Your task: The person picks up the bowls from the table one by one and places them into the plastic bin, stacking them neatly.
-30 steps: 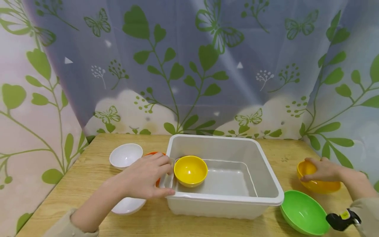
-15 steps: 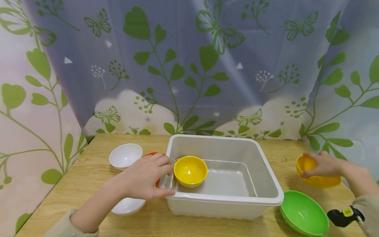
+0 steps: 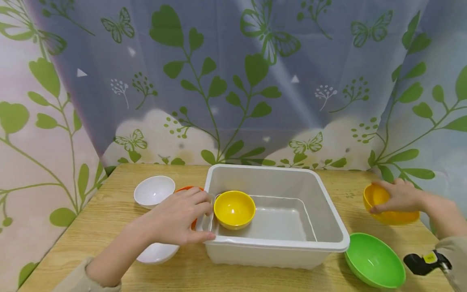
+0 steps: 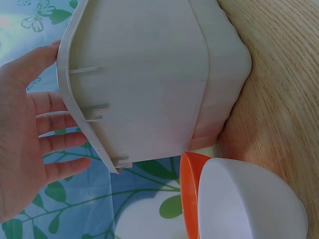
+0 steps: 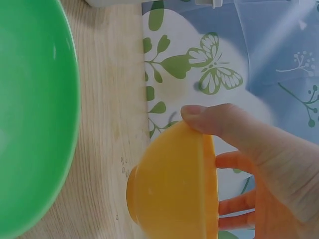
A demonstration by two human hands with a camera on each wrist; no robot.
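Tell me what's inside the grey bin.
One yellow bowl shows in the grey bin, upright toward its left end. The floor beneath the bowl is covered, and the near wall hides the strip just behind it, so neither spot can be checked.

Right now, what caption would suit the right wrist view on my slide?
The right hand grips an orange-yellow bowl by its rim, near a green bowl on a wood-grained table.

Leaf-print backdrop [image 3: 226,101] behind wooden table [image 3: 87,227]
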